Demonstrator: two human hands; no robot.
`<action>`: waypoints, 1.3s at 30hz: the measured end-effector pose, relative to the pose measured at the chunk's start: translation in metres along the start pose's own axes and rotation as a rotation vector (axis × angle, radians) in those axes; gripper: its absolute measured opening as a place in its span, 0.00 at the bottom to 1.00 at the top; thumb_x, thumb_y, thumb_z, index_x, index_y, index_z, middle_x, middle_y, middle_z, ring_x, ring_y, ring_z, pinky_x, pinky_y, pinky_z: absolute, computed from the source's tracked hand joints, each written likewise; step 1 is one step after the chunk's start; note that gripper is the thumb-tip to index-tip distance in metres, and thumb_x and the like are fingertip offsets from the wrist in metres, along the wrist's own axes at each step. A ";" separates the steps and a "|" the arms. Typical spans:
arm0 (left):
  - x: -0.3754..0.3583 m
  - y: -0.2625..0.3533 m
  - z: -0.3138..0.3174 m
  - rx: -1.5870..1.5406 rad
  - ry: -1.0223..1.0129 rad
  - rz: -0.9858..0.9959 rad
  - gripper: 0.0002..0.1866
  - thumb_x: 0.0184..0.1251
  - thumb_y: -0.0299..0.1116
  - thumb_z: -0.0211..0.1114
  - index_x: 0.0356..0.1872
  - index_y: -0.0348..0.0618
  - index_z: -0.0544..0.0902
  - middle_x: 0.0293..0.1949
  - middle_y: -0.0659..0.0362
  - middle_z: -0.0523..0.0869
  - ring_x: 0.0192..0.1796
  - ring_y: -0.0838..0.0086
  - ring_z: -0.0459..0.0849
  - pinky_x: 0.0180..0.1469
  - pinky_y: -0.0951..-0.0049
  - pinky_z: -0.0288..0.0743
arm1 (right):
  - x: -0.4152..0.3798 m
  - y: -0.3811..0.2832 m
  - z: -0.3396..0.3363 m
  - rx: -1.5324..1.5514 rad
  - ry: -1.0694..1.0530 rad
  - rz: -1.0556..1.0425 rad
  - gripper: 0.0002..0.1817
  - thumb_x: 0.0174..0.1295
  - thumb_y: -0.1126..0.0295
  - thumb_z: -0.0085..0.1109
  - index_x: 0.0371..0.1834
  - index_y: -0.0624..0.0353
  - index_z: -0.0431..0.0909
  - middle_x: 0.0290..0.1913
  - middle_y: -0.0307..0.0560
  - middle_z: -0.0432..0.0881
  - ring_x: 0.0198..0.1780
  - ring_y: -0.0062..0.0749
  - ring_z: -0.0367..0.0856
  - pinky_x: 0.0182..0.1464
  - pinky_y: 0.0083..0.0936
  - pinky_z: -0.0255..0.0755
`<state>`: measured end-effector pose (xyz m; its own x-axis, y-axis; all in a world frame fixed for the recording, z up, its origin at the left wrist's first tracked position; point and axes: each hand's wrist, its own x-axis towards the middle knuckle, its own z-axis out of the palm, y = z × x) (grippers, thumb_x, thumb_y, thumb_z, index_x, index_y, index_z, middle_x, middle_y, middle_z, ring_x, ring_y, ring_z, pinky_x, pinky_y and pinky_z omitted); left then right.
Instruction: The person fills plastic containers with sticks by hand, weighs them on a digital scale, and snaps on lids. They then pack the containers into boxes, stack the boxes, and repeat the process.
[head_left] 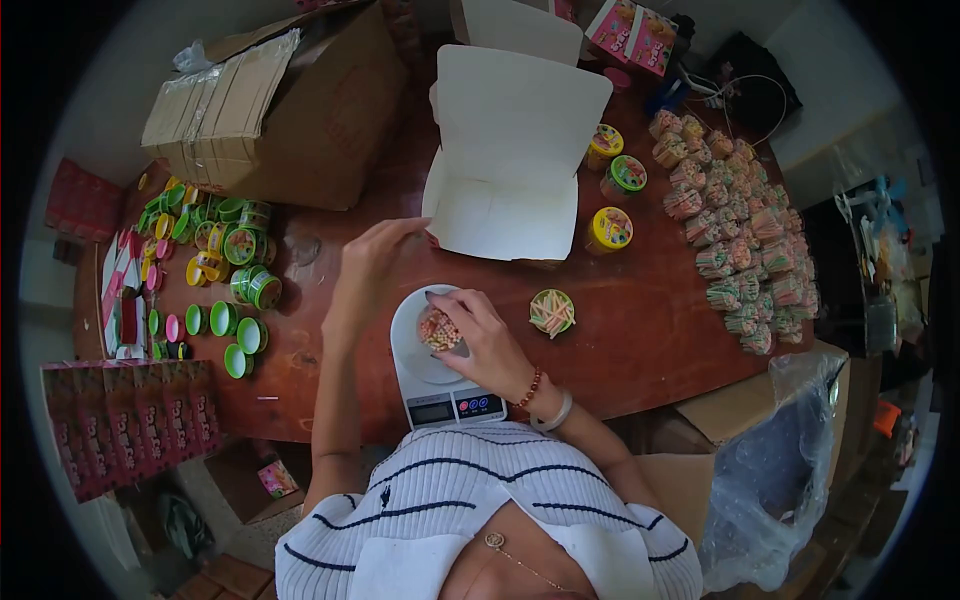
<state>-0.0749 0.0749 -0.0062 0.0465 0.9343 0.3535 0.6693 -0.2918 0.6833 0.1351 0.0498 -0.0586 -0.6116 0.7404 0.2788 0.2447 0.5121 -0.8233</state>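
A: Dozens of lidded tubs [235,245] and loose green lids [238,340] sit well left of the left hand [370,262], under the big cardboard carton [275,100]. Judging by that pile, plenty left to fill.

B: Left hand state?

A: Raised above the table, fingers loosely curled, gripping nothing that I can see. It hangs just left of the open white box [505,160], not touching it.

B: Right hand?

A: Right hand [490,340] is closed around a small tub of sticks [440,330], holding it on the white scale [440,370]. So the tub in hand is at the weighing stage, no lid on it. Display unreadable.

B: Done so far?

A: Just right of the right hand, one open tub of coloured sticks [552,312] stands on the table, no lid. Further out beyond it, three capped tubs [612,228] beside the white box. Far right, a large block of filled uncapped tubs [740,230] in rows. My read: filling is well along, capping and boxing barely begun. Box looks empty from here.

B: Obstructions?

A: Nothing between either hand and the scale. A clear plastic bag [775,470] at the right table edge, well apart from the right hand. Pink printed cartons [125,425] low left, off the work zone.
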 end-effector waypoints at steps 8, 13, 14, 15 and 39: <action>-0.110 -0.040 -0.063 0.151 0.249 -0.342 0.11 0.74 0.21 0.65 0.53 0.35 0.87 0.43 0.51 0.91 0.45 0.67 0.90 0.50 0.70 0.82 | -0.021 0.011 -0.067 -0.123 0.371 0.166 0.33 0.58 0.71 0.78 0.68 0.61 0.77 0.59 0.53 0.85 0.60 0.46 0.84 0.61 0.37 0.78; -0.152 -0.042 -0.061 0.243 0.207 -0.547 0.12 0.76 0.23 0.66 0.56 0.37 0.87 0.44 0.56 0.91 0.46 0.77 0.90 0.43 0.74 0.83 | -0.062 0.051 -0.089 -0.073 0.537 0.358 0.24 0.68 0.77 0.68 0.67 0.66 0.78 0.65 0.53 0.82 0.63 0.38 0.84 0.65 0.34 0.79; -0.153 -0.042 -0.057 0.238 0.221 -0.530 0.12 0.76 0.24 0.66 0.56 0.36 0.87 0.45 0.56 0.92 0.47 0.78 0.89 0.45 0.75 0.83 | -0.066 0.056 -0.087 -0.079 0.526 0.358 0.23 0.68 0.77 0.69 0.66 0.65 0.79 0.64 0.52 0.83 0.63 0.38 0.84 0.65 0.35 0.79; -0.155 -0.041 -0.054 0.240 0.216 -0.544 0.12 0.76 0.24 0.66 0.56 0.36 0.87 0.45 0.56 0.92 0.47 0.78 0.89 0.45 0.75 0.83 | -0.069 0.058 -0.082 -0.074 0.514 0.366 0.23 0.68 0.77 0.69 0.66 0.65 0.79 0.64 0.52 0.83 0.63 0.38 0.84 0.65 0.35 0.79; -0.072 0.037 -0.029 0.068 0.082 -0.081 0.12 0.69 0.22 0.69 0.51 0.41 0.90 0.45 0.52 0.93 0.45 0.61 0.93 0.47 0.65 0.85 | -0.066 0.079 -0.052 -0.265 0.257 0.323 0.41 0.49 0.73 0.84 0.68 0.61 0.74 0.65 0.55 0.79 0.62 0.49 0.82 0.63 0.37 0.78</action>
<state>-0.0751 -0.0089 0.0122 -0.0688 0.9336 0.3517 0.7174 -0.1987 0.6677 0.2341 0.0644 -0.1162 -0.2750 0.9463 0.1702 0.5947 0.3065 -0.7432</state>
